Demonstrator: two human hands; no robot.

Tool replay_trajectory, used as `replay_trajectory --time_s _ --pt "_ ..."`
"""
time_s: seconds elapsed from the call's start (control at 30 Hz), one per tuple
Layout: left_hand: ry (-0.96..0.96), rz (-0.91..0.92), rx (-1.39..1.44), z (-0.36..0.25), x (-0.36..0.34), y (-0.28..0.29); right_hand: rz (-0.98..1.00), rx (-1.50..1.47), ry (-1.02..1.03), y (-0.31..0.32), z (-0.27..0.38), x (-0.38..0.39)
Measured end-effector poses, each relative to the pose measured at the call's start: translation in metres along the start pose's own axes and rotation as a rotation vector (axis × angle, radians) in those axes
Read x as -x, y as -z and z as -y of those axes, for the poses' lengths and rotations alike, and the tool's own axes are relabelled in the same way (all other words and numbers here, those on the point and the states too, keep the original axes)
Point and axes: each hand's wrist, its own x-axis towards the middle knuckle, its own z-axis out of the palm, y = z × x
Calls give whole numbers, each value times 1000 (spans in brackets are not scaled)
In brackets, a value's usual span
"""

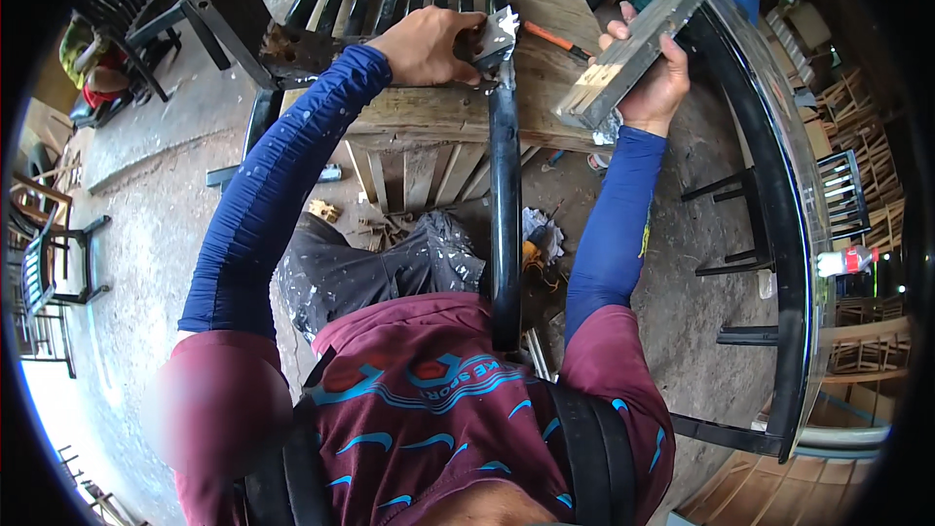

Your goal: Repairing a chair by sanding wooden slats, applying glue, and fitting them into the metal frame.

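Observation:
My left hand point(424, 47) is closed round a grey, flat-faced piece point(495, 39) smeared with white, at the corner of a black slatted chair frame point(504, 205). Whether that piece is loose or part of the frame, I cannot tell. Raised to the right, my right hand point(654, 86) grips a wooden block point(633, 54) with dark sides, a bare wood patch and white smears at its ends. An orange-handled tool point(555, 39) lies on the wooden bench point(438, 109) between the hands.
A long black frame or table edge point(779, 195) curves along my right, with a plastic bottle point(845, 261) beyond it. Black chairs point(49, 258) stand at the left. Another person point(97, 68) sits at the far left. Wood scraps point(390, 231) litter the floor under the bench.

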Motion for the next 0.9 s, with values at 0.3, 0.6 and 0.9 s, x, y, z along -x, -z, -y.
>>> replay_trajectory --time_s 0.3,0.6,0.9 --pt "12 16 -25 9 0 -3 128 135 119 -16 21 2" --pt "-64 5 -22 14 -4 -6 289 561 209 -25 47 -1" --pt "-109 -65 -68 16 -3 -10 396 754 51 -48 20 -28"
